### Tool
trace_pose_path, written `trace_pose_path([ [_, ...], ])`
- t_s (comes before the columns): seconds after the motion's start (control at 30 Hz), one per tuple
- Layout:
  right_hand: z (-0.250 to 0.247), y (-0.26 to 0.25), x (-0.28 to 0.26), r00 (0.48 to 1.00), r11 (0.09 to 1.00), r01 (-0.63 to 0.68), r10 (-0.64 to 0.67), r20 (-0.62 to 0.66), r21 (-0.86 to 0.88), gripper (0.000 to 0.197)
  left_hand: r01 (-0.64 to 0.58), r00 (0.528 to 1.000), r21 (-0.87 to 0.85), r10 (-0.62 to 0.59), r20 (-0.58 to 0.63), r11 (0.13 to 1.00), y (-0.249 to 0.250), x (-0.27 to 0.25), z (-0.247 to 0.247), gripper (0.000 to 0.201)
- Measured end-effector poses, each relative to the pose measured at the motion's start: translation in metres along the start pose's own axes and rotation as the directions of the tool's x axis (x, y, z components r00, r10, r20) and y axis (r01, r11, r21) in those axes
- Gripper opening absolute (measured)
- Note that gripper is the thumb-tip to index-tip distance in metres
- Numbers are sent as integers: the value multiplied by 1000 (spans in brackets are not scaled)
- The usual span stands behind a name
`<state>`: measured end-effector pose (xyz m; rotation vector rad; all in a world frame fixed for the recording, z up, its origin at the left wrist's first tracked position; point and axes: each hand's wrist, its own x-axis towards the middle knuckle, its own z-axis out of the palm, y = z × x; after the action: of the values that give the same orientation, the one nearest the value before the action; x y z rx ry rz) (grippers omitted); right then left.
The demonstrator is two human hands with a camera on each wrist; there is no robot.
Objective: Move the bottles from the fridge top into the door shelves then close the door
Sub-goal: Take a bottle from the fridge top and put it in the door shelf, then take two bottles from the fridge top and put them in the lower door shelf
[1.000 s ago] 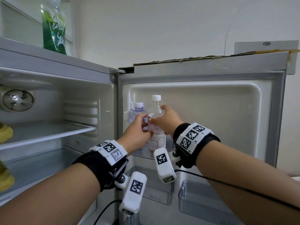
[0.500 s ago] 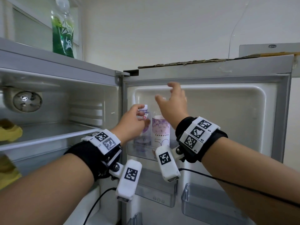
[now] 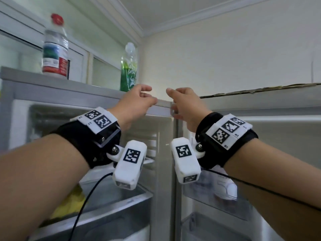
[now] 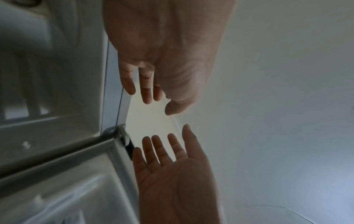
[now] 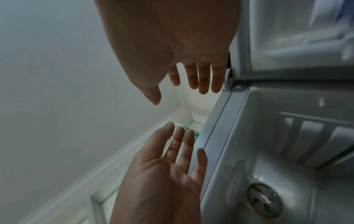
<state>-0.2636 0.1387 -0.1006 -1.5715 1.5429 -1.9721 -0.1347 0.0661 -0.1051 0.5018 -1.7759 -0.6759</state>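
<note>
Up on the fridge top [image 3: 57,82], a grey slab running back to the wall, two bottles stand upright. The red-capped bottle [image 3: 55,49], clear with a red and white label, sits toward the left end. The green bottle [image 3: 129,69], clear-necked with green liquid and a white print, stands near the right front corner, just behind the left hand [image 3: 133,103].

Both hands are raised in front of that right front corner, where the fridge body meets the open door [image 3: 260,108]. The left hand holds nothing; its grip is released, fingers loosely bent and apart. The right hand [image 3: 186,105] is likewise released, fingers relaxed, palm turned toward the other hand with a clear gap between them. From the wrist views the two palms face each other with spread fingers, and the green bottle shows only as a sliver past the left fingers [image 5: 180,141].

Below, inside the fridge, a glass shelf [image 3: 121,192] carries something yellow [image 3: 69,204], blurred. On the door, a clear door shelf [image 3: 217,204] holds a bottle with a pale label [image 3: 227,188], partly hidden by the right wrist camera. A strip of worn brown material [image 3: 260,90] lies along the door's top edge.

Behind stand cream walls, a white ceiling moulding [image 3: 139,25] and pale framed panels [image 3: 104,70] behind the bottles.
</note>
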Motion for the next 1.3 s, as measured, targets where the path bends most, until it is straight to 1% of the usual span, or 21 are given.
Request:
trace_pose_path([
  [0.17,46,-21,27,997,996,0,-6,76,84,55,-30,991,69,39,-128,997,19,22,-55,44],
  [0.33,84,-43,60,992,987,-20,0,129,157,56,-48,963,130,80,-257,990,33,49,-109,42],
  [0.37,88,-46,66,990,983,-38,13,138,180,51,-47,956,137,84,-281,990,35,55,-119,43],
  [0.43,97,-53,78,988,967,-86,53,143,239,34,-48,946,144,92,-312,988,41,68,-142,43],
  [0.47,100,-55,84,988,959,-106,71,140,263,31,-50,940,147,96,-327,988,43,74,-153,42],
  [0.5,104,-57,90,988,954,-115,81,134,277,33,-48,934,152,98,-343,987,46,79,-164,40],
  [0.57,110,-57,104,992,947,-99,72,99,306,49,-37,921,156,94,-377,987,50,88,-182,36],
  [0.6,113,-57,111,995,943,-86,66,72,323,53,-32,914,158,93,-394,987,50,93,-190,34],
  [0.7,122,-54,132,996,942,-83,84,9,325,54,-2,893,166,76,-443,986,49,103,-210,15],
  [0.73,125,-54,138,996,943,-84,89,1,321,55,21,885,168,60,-462,986,47,106,-216,12],
  [0.83,140,-49,157,994,949,-102,84,71,300,56,75,870,169,18,-493,983,39,113,-228,23],
  [0.9,148,-48,171,991,966,-99,74,109,239,60,112,841,169,-3,-541,979,31,119,-233,27],
  [0.97,157,-49,182,986,970,-133,109,124,202,59,157,838,155,-49,-544,975,28,118,-235,20],
  [1.03,163,-50,193,983,978,-138,116,143,154,41,222,861,172,-110,-497,960,29,120,-233,8],
  [1.07,165,-48,203,982,983,-128,107,156,131,32,242,873,186,-130,-470,952,31,122,-232,8],
  [1.13,167,-47,217,972,989,-112,88,217,101,17,269,876,209,-149,-460,940,31,130,-234,18],
  [1.17,168,-47,220,968,990,-101,76,237,95,11,272,885,257,-136,-445,927,30,132,-234,22],
  [1.2,169,-48,219,968,992,-99,77,239,82,11,299,892,300,-154,-424,906,28,136,-235,19],
  [1.23,169,-46,222,966,993,-93,74,247,69,13,321,900,356,-165,-404,878,27,137,-235,5],
  [1.27,170,-44,222,970,996,-80,68,234,40,11,335,904,396,-173,-390,855,23,143,-237,12],
  [1.3,171,-41,225,970,998,-60,57,236,5,3,366,902,420,-205,-381,830,21,147,-240,23],
])
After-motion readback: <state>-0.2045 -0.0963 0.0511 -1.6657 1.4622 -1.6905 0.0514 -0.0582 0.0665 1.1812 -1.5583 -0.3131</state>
